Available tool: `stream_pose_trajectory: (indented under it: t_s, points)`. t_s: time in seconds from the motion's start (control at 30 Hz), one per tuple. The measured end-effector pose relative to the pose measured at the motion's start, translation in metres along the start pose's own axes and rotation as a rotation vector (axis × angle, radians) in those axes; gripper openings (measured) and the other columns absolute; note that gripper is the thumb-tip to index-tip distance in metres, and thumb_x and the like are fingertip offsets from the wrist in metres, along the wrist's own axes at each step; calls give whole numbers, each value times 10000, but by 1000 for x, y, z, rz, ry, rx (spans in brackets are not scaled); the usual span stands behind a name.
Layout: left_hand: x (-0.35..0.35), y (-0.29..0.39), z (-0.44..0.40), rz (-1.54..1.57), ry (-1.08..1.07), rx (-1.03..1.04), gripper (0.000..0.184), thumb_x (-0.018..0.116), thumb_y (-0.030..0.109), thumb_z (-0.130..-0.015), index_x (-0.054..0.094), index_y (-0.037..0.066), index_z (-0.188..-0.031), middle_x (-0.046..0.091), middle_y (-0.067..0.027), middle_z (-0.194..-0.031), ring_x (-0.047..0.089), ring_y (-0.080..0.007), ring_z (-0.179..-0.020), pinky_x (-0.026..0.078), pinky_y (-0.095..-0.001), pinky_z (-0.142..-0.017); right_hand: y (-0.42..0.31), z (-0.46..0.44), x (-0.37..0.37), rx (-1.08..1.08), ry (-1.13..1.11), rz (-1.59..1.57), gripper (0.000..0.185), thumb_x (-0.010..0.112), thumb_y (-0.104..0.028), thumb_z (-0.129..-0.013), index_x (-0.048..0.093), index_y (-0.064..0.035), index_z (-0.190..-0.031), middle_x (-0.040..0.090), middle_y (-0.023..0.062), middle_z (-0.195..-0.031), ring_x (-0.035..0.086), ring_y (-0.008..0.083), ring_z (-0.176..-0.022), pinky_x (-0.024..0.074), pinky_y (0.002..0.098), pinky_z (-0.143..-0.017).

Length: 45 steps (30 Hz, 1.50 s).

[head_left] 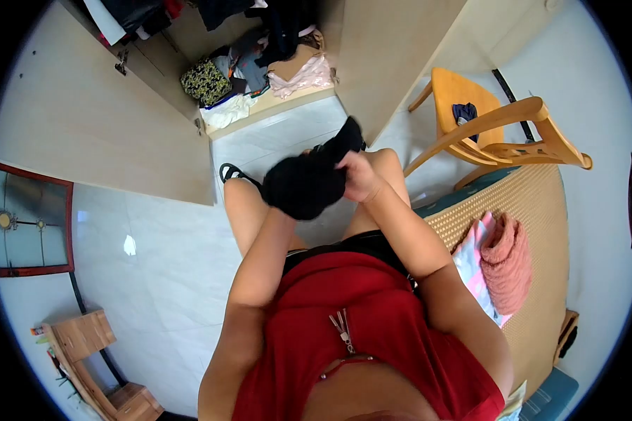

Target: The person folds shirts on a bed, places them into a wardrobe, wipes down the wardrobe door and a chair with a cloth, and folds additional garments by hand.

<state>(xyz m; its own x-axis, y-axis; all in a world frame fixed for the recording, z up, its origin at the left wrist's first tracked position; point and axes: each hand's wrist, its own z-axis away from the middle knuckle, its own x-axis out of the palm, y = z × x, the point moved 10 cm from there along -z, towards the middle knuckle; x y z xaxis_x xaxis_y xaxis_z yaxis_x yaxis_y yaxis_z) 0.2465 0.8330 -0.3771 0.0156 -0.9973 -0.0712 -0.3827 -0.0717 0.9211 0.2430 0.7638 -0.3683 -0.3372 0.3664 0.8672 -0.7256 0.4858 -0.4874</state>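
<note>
A bunched black piece of clothing [305,184] is held up in front of my knees; its exact kind does not show. My right hand [359,177] is closed on its right side, where a narrower part sticks up and away from me. On the left, my left wrist [282,219] runs in under the dark cloth. The fingers of that hand are hidden, so I cannot tell whether they grip it or lie inside it.
Ahead, an open wardrobe holds folded clothes [302,74] and a patterned bag [206,81], between open doors [112,105]. A wooden chair [470,98] with dark cloth on it stands right. Beside me, a bed with a woven mat [541,231] carries a pink towel [507,263].
</note>
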Motion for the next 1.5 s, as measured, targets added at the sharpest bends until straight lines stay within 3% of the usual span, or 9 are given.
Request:
stream_pose_trajectory:
  t_s: [0.1,0.3,0.53,0.77,0.87,0.97,1.03,1.3,1.5]
  points:
    - [17,-39,32,1278,310,-667,426,532,287,-931,491,123,-1322,619,-45,-1166,605,-226,-1040,485,-391,-920,-26,0,2,-74,59,-120,310,507,-79,-806,607,27,-1080,655,118,-1045,614,237,-998,452,343,-937]
    - [2,-19,26,1213,153,-606,419,541,266,-917,506,61,-1281,569,-83,-1259,566,-231,-1131,456,-397,-984,-33,20,-52,-11,163,231,275,486,15,-831,609,11,-1077,662,93,-1031,640,215,-923,493,359,-871]
    - [54,1,38,1452,-163,-606,379,517,208,-915,522,27,-1248,590,-108,-1222,584,-234,-1108,456,-396,-984,5,33,-73,84,414,155,320,564,-243,-925,543,-63,-1189,627,69,-1083,609,175,-960,499,336,-857]
    - [-4,-13,18,962,189,-315,387,440,202,-938,520,-2,-1257,543,-156,-1288,526,-298,-1182,400,-453,-1040,-20,30,-40,-261,321,673,769,648,-182,-826,239,-193,-1477,412,31,-1399,408,184,-1267,363,334,-996]
    - [-6,-17,10,1310,164,-344,386,400,191,-955,502,-7,-1271,525,-163,-1305,510,-309,-1195,381,-452,-1058,-14,22,-18,-217,31,421,873,675,-106,-800,147,-171,-1492,332,20,-1448,382,218,-1278,365,328,-995]
    - [1,-44,23,1151,156,-346,391,367,191,-971,484,-7,-1287,514,-169,-1311,499,-312,-1205,366,-450,-1071,19,20,-58,12,280,427,782,668,-87,-814,212,-97,-1450,395,46,-1391,436,211,-1222,378,313,-973]
    - [22,-41,21,1738,75,-466,394,356,193,-979,472,-8,-1298,514,-174,-1308,496,-306,-1210,366,-448,-1072,28,27,-89,91,475,393,594,679,-108,-816,376,-27,-1320,511,55,-1246,513,168,-1082,404,306,-902]
    - [-26,-178,80,265,-55,-956,206,562,178,-884,572,78,-1063,623,-46,-910,601,-142,-797,494,-290,-756,71,40,-169,453,707,215,461,709,-282,-766,528,-109,-1152,587,41,-1096,569,182,-974,487,350,-824]
    - [-138,-224,30,402,563,-819,173,600,160,-860,572,87,-1014,612,-50,-848,588,-145,-714,495,-281,-679,83,-6,-231,643,818,257,432,700,-323,-770,547,-171,-1145,586,17,-1078,555,206,-1003,515,395,-805]
